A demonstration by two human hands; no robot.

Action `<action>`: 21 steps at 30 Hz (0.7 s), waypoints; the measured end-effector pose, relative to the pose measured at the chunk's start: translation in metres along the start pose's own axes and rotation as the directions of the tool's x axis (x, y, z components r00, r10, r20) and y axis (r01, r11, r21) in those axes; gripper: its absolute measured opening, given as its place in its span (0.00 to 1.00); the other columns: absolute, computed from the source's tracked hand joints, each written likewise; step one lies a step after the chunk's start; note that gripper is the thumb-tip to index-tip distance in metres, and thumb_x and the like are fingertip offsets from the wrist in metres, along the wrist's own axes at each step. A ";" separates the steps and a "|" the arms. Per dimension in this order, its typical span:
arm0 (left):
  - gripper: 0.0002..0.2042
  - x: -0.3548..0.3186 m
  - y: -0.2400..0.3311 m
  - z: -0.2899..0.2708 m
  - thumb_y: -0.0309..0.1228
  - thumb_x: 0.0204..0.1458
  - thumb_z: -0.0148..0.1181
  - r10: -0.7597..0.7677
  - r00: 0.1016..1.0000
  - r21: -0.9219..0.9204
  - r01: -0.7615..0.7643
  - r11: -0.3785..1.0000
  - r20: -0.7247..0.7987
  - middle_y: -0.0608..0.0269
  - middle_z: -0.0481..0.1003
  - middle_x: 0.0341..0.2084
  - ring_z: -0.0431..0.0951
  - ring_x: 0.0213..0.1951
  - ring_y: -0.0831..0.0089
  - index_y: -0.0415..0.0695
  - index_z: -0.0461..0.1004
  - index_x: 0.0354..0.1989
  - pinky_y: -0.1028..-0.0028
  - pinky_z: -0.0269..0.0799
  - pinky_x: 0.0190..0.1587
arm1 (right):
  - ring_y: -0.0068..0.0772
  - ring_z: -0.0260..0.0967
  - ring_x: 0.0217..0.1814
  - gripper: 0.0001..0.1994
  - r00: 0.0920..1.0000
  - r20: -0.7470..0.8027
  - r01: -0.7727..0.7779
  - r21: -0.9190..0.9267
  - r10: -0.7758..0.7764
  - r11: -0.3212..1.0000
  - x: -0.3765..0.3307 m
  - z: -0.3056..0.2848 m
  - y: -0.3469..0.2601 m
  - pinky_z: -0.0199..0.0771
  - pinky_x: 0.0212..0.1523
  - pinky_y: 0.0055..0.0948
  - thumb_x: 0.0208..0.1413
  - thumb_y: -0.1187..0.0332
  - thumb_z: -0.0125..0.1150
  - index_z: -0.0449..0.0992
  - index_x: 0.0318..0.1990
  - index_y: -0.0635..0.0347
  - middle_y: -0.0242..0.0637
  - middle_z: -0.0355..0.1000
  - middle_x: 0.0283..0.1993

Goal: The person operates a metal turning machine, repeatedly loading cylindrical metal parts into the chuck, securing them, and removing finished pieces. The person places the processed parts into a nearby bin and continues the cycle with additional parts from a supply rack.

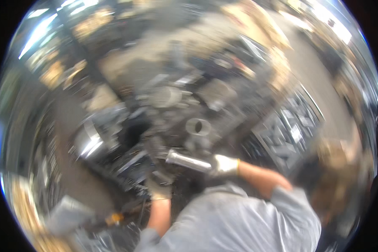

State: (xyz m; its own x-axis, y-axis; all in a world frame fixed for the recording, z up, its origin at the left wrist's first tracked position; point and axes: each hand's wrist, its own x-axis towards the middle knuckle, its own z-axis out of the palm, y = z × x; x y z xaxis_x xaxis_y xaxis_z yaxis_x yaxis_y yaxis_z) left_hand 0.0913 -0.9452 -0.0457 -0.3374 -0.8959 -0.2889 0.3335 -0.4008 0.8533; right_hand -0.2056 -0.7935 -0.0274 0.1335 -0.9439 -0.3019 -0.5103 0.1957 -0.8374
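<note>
My right hand, in a whitish work glove, is closed round the right end of a shiny metal cylinder. The cylinder lies nearly level, and its other end points left over dark metal parts. My left hand, gloved too, is lower and to the left, among dark machine parts. Motion smears its fingers, so I cannot make out whether it grips anything. Just beyond the cylinder stands a pale metal ring with a dark round opening.
A large shiny drum-like part stands at the left. Blurred metal pieces crowd the middle. At the right is a framed tray of metal pieces. Tan material lies at the far side, and a yellow item sits at lower left.
</note>
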 end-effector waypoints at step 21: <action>0.19 -0.016 0.052 0.069 0.48 0.68 0.55 -0.307 0.939 0.000 0.311 0.950 0.151 0.63 0.81 0.35 0.82 0.35 0.60 0.45 0.77 0.53 0.60 0.80 0.35 | 0.47 0.82 0.59 0.32 0.696 -0.690 -0.012 -0.289 -0.199 0.957 -0.098 -0.141 0.012 0.82 0.59 0.42 0.53 0.54 0.73 0.78 0.64 0.61 0.51 0.81 0.58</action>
State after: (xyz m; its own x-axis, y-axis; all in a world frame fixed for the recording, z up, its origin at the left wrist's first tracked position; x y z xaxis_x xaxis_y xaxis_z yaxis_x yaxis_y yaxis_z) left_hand 0.0534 -0.9384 0.0333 -0.5527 -0.6895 -0.4680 0.2121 -0.6595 0.7212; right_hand -0.3442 -0.7361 0.0561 -0.3916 -0.8794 0.2709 -0.7355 0.1222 -0.6664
